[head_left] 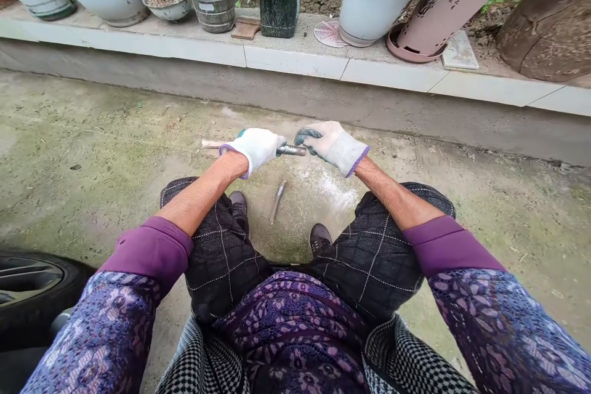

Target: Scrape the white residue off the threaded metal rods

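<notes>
Left hand (252,148) grip closed on wood-handled metal rod (292,150), held level over concrete ground (92,154), ahead of knees. Right hand (332,144) grip closed on rod's far end. Likely risk: glove slip, rod dropping toward shoe (319,237).

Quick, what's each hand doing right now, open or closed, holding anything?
Left hand: closed around a rod-like tool, its wooden end sticking out to the left.
Right hand: closed on the tool's dark metal end.
</notes>
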